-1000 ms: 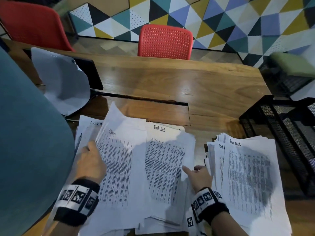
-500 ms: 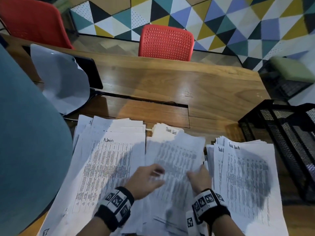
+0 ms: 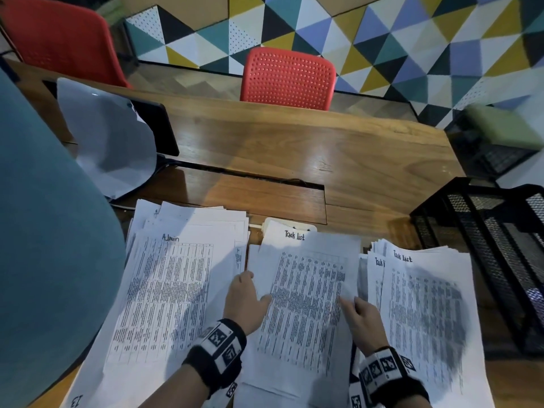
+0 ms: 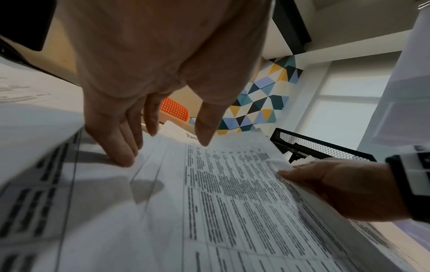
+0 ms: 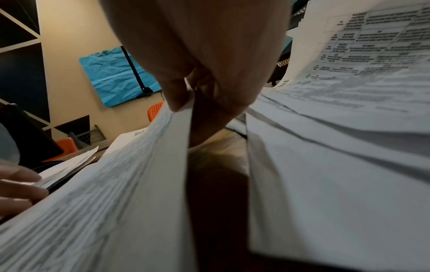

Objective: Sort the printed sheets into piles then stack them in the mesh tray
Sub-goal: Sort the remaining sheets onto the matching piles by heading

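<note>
Left hand (image 3: 245,301): fingers straight and flat, pressing on the left margin of the middle sheet; holds nothing. In the left wrist view the fingertips (image 4: 123,156) lie on the paper edge.
Right hand (image 3: 363,322): pinches the right edge of the middle sheet between thumb and fingers; the right wrist view shows the fingertips (image 5: 177,99) closed on the raised paper edge.
Middle sheet (image 3: 306,301): printed table, headed "Task list", top of the middle pile, right edge lifted off the pile.
Left pile (image 3: 164,290): top sheet headed "Admin", loosely fanned, lying flat on the counter, just beside the middle pile.
Right pile (image 3: 424,313): top sheet headed "Task list", several sheet corners fanned out at its far edge, flat on the counter, between the middle pile and the mesh tray.
Mesh tray (image 3: 482,248): black wire mesh, at the right end of the counter, touching or nearly touching the right pile; contents cannot be told.
Counter (image 3: 294,148): brown wood, with a long slot across its middle.
Background: red chair (image 3: 287,78) behind the far edge; wall of coloured triangles (image 3: 368,39).
</note>
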Available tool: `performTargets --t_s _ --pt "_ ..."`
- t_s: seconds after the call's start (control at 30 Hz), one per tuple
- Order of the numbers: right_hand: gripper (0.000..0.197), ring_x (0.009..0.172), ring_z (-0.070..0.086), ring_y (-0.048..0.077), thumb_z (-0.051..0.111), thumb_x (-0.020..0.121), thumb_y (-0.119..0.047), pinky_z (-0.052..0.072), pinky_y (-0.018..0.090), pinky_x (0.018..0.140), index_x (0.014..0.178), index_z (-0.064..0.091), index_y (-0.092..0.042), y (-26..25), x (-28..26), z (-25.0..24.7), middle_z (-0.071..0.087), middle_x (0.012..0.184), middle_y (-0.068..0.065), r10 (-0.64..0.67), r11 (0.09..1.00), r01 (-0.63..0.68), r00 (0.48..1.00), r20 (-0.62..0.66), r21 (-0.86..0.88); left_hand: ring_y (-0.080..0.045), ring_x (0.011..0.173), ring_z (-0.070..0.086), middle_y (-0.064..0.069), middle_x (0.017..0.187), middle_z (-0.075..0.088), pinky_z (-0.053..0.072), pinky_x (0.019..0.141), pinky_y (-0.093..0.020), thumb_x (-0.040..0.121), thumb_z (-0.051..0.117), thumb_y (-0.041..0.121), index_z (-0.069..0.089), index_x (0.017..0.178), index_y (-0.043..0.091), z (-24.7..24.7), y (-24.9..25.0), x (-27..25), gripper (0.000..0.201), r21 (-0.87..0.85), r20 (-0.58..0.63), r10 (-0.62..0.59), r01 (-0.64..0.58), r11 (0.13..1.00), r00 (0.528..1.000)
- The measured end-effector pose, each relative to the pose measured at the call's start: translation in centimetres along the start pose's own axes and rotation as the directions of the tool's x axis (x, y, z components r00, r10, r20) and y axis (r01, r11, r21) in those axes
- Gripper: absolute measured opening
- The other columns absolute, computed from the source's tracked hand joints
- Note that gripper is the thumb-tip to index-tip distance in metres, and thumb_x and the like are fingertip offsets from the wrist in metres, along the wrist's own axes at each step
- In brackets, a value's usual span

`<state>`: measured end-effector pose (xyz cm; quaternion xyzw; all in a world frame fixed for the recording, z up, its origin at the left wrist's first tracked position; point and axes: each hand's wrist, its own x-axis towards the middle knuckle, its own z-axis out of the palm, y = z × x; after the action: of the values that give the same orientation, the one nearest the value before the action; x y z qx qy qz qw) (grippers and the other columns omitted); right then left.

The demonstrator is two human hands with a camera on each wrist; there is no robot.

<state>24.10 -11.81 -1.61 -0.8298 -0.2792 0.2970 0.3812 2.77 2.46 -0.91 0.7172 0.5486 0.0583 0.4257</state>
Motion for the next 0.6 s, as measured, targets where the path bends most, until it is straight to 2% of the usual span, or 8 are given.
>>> performTargets --t_s 0.07,0.13,0.2,0.33,0.37,0.47,0.57,0.6 --pt "0.03 0.053 0.04 0.009 0.053 0.097 -0.023 0.031 0.018 0.049 0.068 0.053 -0.015 0.4 -0.2 -0.3 0.043 0.058 -0.008 -0.002 1.0 0.003 0.999 -0.034 0.01 -0.024 0.131 0.046 -0.01 0.144 0.044 0.038 0.108 -0.03 0.093 0.064 0.031 0.037 0.142 0.006 -0.1 0.0 0.7 0.061 0.007 -0.011 -0.017 0.017 1.0 1.0" --pt "0.019 0.07 0.049 0.014 0.048 0.099 -0.018 0.037 0.019 0.058 0.093 0.065 -0.011 0.8 -0.4 -0.5 0.057 0.076 -0.004 -0.002 1.0 0.006 0.99 -0.139 0.029 -0.023 0.129 0.047 -0.009 0.141 0.046 0.039 0.106 -0.031 0.093 0.064 0.031 0.04 0.138 0.007 0.0 0.3 1.2 0.057 0.035 -0.004 -0.019 0.019 0.999 1.0" --pt "0.018 0.072 0.053 0.017 0.047 0.099 -0.015 0.04 0.024 0.06 0.099 0.065 -0.01 0.6 -0.7 -0.8 0.062 0.081 0.0 0.001 0.996 0.022 0.97 -0.245 0.089 -0.023 0.127 0.047 -0.009 0.138 0.048 0.04 0.105 -0.031 0.092 0.064 0.032 0.042 0.137 0.007 0.1 0.7 1.6 0.055 0.062 0.003 -0.02 0.02 0.998 1.0" --pt "0.016 0.072 0.057 0.024 0.06 0.091 -0.015 0.047 0.033 0.066 0.076 0.065 -0.01 0.3 -0.7 -1.8 0.065 0.074 0.006 0.093 0.91 0.013 0.968 -0.234 0.415 -0.024 0.122 0.051 -0.008 0.136 0.05 0.041 0.101 -0.03 0.092 0.066 0.025 0.044 0.136 0.008 0.0 1.9 2.7 0.052 0.033 -0.021 -0.025 0.026 0.999 0.999" --pt "0.017 0.069 0.06 0.023 0.068 0.084 -0.021 0.048 0.032 0.062 0.07 0.065 -0.012 0.7 -0.5 -2.2 0.067 0.07 0.004 0.119 0.877 -0.008 0.972 -0.2 0.481 -0.024 0.12 0.053 -0.009 0.135 0.051 0.043 0.1 -0.031 0.091 0.066 0.023 0.045 0.134 0.007 -0.1 2.3 3.3 0.05 0.017 -0.032 -0.027 0.028 0.999 0.999" --pt "0.041 0.065 0.068 0.012 0.087 0.043 -0.054 0.054 0.025 0.048 0.058 0.07 -0.02 1.5 -0.1 -2.5 0.073 0.066 -0.004 0.153 0.789 -0.075 0.985 -0.076 0.61 -0.027 0.112 0.057 -0.012 0.128 0.056 0.046 0.091 -0.033 0.09 0.065 0.015 0.046 0.129 0.007 -0.7 3.3 5.5 0.044 -0.013 -0.04 -0.035 0.035 0.999 0.999" --pt "0.049 0.059 0.07 0.009 0.089 0.025 -0.06 0.054 0.024 0.042 0.047 0.068 -0.021 2.1 0.7 -1.8 0.071 0.059 -0.002 0.078 0.692 0.003 0.994 -0.079 0.722 -0.028 0.105 0.059 -0.012 0.119 0.059 0.047 0.086 -0.034 0.089 0.067 0.012 0.047 0.124 0.006 -1.0 4.0 7.1 0.041 -0.031 -0.019 -0.041 0.04 0.999 0.999" --pt "0.05 0.06 0.071 0.01 0.089 0.025 -0.061 0.054 0.024 0.043 0.046 0.069 -0.021 1.9 0.5 -1.7 0.071 0.057 -0.002 0.078 0.678 -0.001 0.995 -0.07 0.735 -0.027 0.104 0.06 -0.011 0.117 0.06 0.048 0.087 -0.035 0.088 0.069 0.014 0.047 0.122 0.007 -1.0 4.1 7.5 0.042 -0.026 -0.013 -0.05 0.05 0.998 0.999"
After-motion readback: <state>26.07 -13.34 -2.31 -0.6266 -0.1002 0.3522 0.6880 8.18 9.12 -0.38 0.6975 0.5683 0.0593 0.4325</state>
